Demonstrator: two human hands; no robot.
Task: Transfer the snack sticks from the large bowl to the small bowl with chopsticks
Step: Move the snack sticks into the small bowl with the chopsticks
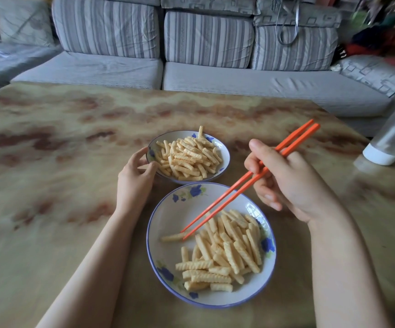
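Sitting behind everything is a big grey striped sofa (pixel 206 43). Next comes the wide table (pixel 49 162) with brown swirls. On it, close to the person, is the large bowl (pixel 168 223), white with blue flowers, with snack sticks (pixel 227 252) piled on its right side. The small bowl (pixel 223 151) sits just behind it, heaped with sticks too. The left hand (pixel 136 176) curls around the small bowl's left rim. The right hand (pixel 288 181) grips orange chopsticks (pixel 250 178), fingers closed on them. Their tips pinch one snack stick (pixel 171 237) lying alone in the large bowl.
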